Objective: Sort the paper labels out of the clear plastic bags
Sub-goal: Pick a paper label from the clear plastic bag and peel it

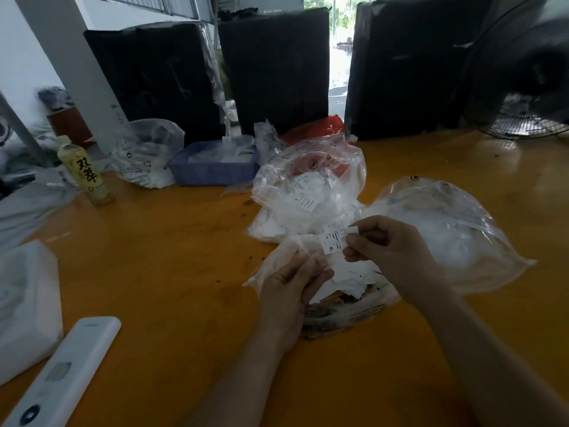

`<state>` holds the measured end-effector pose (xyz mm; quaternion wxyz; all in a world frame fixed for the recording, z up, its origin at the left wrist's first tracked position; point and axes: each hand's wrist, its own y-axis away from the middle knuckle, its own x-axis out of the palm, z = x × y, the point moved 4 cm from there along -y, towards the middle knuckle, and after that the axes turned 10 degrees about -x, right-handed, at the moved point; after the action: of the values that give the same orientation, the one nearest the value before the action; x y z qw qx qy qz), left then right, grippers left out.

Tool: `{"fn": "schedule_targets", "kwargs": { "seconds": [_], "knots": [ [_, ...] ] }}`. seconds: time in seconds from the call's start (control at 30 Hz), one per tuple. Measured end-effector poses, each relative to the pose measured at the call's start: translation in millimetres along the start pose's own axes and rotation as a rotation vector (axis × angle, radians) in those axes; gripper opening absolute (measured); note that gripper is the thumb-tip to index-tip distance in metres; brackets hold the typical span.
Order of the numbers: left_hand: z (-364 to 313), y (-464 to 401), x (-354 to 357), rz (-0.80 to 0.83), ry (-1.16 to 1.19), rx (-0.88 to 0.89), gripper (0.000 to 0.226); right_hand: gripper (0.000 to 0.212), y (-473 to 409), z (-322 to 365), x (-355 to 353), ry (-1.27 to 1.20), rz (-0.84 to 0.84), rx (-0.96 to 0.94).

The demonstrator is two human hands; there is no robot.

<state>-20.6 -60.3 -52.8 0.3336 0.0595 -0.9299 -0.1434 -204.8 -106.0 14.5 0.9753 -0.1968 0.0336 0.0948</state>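
My right hand [391, 245] pinches a white paper label [334, 244] printed "XL" just above the table. My left hand [289, 288] grips the edge of a small clear plastic bag [295, 251] beside that label. Under both hands lies a printed bag [345, 312] with several loose white labels on it. Behind them a large clear bag [311, 186] holds many labels. Another puffed clear bag [446, 235] lies to the right, behind my right hand.
A blue tray [212, 174] with white pieces stands at the back, a clear bag [147, 155] and a tea bottle [86, 171] to its left. A white remote [64, 371] and a white packet [27, 306] lie near left. Black bundles [274, 66] and a fan [523, 72] line the back of the orange table [172, 272].
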Motion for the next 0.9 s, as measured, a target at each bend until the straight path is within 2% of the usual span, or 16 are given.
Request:
{"fn": "schedule_targets", "kwargs": {
  "seconds": [0.13, 0.43, 0.57, 0.9],
  "knots": [
    [-0.1, 0.7, 0.3, 0.007, -0.016, 0.0, 0.046, 0.006, 1.0, 0.3, 2.9, 0.13, 0.021, -0.03],
    [-0.6, 1.6, 0.3, 0.014, -0.041, 0.008, 0.044, 0.02, 2.7, 5.2, 7.7, 0.398, 0.011, -0.139],
    [-0.4, 2.3, 1.0, 0.008, -0.056, 0.008, 0.04, 0.008, 1.3, 2.7, 5.7, 0.444, 0.025, -0.125],
    [1.4, 5.5, 2.3, 0.012, -0.167, 0.035, 0.028, 0.005, 2.2, 1.8, 10.1, 0.505, 0.138, -0.133]
  ]
}}
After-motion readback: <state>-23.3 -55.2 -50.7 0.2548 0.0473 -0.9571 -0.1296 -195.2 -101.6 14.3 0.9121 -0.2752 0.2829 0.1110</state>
